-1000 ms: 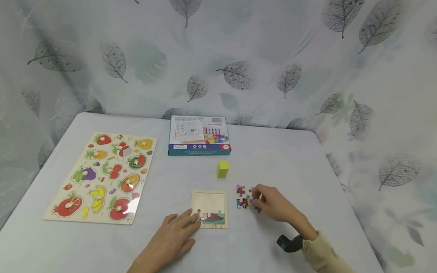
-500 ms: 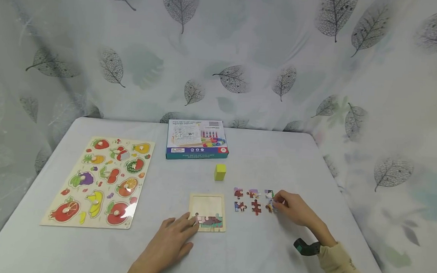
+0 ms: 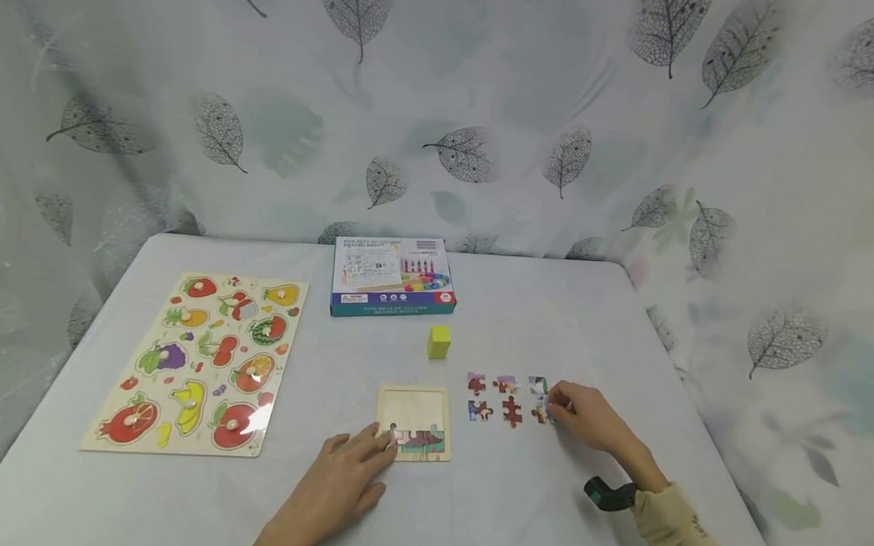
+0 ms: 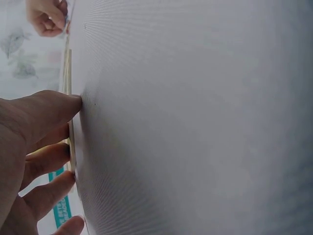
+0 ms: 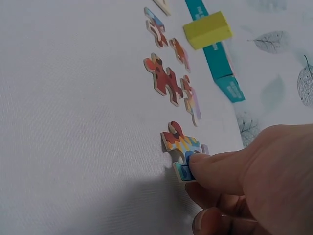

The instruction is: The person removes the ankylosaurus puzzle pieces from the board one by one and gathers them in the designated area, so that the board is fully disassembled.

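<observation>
My left hand (image 3: 341, 484) rests with its fingers spread at the left edge of a small square wooden puzzle tray (image 3: 415, 388). Along the bottom of that tray lies a row of joined jigsaw pieces (image 3: 421, 441). In the left wrist view, the fingers (image 4: 51, 156) touch the tray's thin edge. To the right of the tray, my right hand (image 3: 589, 418) pinches a blue, yellow and red jigsaw piece (image 5: 182, 143) between thumb and finger, at the table surface. Several loose pieces, among them a dark red one (image 5: 165, 81), lie in two rows beside it.
A yellow block (image 3: 438, 342) stands behind the tray. Farther back lies a boxed bead set (image 3: 395, 279). A large fruit peg board (image 3: 202, 359) covers the left of the white table (image 3: 555, 314). A leaf-patterned curtain (image 3: 523, 86) hangs behind.
My right hand moved right from the middle loose pieces to the rightmost ones, uncovering the middle pieces. Over the last half second it barely moves. The left hand stays at the tray.
</observation>
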The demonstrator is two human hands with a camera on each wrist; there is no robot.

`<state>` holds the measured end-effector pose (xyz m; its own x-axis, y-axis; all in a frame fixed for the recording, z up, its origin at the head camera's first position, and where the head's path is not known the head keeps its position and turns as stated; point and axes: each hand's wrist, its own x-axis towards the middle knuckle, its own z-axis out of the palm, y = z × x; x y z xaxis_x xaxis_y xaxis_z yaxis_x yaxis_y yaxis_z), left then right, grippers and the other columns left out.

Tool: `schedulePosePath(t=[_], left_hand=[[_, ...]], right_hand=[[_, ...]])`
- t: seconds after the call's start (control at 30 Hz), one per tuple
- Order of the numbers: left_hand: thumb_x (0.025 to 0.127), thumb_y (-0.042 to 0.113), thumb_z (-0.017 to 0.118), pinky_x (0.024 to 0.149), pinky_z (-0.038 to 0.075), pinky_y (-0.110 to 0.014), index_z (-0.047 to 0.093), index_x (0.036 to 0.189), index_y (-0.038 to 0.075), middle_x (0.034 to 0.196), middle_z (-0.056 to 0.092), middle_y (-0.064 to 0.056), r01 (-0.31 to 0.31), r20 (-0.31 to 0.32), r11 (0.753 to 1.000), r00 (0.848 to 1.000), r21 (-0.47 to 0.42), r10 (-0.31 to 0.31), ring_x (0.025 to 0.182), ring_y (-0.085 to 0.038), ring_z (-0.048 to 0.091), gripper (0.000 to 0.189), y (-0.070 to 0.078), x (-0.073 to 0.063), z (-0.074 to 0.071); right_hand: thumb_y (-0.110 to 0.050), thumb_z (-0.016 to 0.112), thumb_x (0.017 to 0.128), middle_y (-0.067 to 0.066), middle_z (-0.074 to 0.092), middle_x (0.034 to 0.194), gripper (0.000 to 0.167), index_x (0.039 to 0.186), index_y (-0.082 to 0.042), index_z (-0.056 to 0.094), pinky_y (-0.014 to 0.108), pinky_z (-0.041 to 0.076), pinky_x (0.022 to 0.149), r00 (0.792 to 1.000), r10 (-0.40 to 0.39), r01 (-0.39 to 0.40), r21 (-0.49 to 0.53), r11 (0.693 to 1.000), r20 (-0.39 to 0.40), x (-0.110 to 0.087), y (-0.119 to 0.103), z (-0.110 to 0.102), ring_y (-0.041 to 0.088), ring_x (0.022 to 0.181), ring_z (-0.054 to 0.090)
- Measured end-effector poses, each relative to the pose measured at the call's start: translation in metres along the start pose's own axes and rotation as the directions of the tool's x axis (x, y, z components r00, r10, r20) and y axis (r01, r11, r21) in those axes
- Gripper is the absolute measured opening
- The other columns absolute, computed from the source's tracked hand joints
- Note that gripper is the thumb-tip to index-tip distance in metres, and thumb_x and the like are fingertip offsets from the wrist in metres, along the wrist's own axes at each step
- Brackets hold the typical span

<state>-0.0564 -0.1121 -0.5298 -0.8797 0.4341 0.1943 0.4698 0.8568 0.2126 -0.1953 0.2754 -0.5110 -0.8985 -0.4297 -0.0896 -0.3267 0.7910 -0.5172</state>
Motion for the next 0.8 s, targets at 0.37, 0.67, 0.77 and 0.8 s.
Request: schedulePosePath(t=[0.37, 0.67, 0.77, 0.8], left_hand=[[0.083, 0.029, 0.079, 0.098, 0.050, -0.049, 0.070, 0.125, 0.017, 0.134, 0.067, 0.000, 0.004, 0.011, 1.000, 1.000, -0.007, -0.004, 0.132, -0.024, 0.059, 0.045, -0.0007, 0.0001, 0.0000], [0.083, 0.029, 0.079, 0.099, 0.050, -0.049, 0.070, 0.126, 0.017, 0.135, 0.067, 0.001, 0.003, 0.011, 1.000, 1.000, -0.003, -0.003, 0.133, -0.024, 0.059, 0.045, -0.0015, 0.0007, 0.0006], [0.083, 0.030, 0.079, 0.099, 0.050, -0.049, 0.070, 0.126, 0.017, 0.135, 0.067, 0.001, 0.006, 0.013, 1.000, 1.000, 0.000, -0.006, 0.133, -0.023, 0.059, 0.046, -0.0016, 0.0008, 0.0005], [0.083, 0.030, 0.079, 0.099, 0.050, -0.049, 0.070, 0.126, 0.017, 0.135, 0.067, 0.001, 0.006, 0.015, 1.000, 1.000, 0.001, -0.006, 0.133, -0.023, 0.059, 0.046, -0.0017, 0.0007, 0.0006]], right_hand=[[-0.009, 0.065, 0.095, 0.014, 0.074, 0.097, 0.016, 0.109, -0.002, 0.063, 0.034, 0.055, 0.069, 0.998, 0.055, -0.055, -0.035, 0.998, 0.018, 0.0030, -0.0008, 0.0049, 0.023, 0.087, 0.070], [-0.008, 0.067, 0.093, 0.023, 0.074, 0.101, 0.020, 0.110, 0.002, 0.061, 0.039, 0.058, 0.070, 0.998, 0.062, -0.060, -0.083, 0.995, 0.020, 0.0043, -0.0060, 0.0025, 0.032, 0.090, 0.073], [-0.010, 0.069, 0.092, 0.019, 0.073, 0.096, 0.022, 0.109, 0.002, 0.061, 0.037, 0.056, 0.068, 0.997, 0.071, -0.069, -0.086, 0.994, 0.022, 0.0048, -0.0069, 0.0011, 0.028, 0.086, 0.070], [-0.011, 0.070, 0.092, 0.017, 0.072, 0.095, 0.022, 0.108, 0.002, 0.061, 0.036, 0.055, 0.068, 0.997, 0.074, -0.072, -0.088, 0.993, 0.021, 0.0051, -0.0072, 0.0006, 0.026, 0.085, 0.069]])
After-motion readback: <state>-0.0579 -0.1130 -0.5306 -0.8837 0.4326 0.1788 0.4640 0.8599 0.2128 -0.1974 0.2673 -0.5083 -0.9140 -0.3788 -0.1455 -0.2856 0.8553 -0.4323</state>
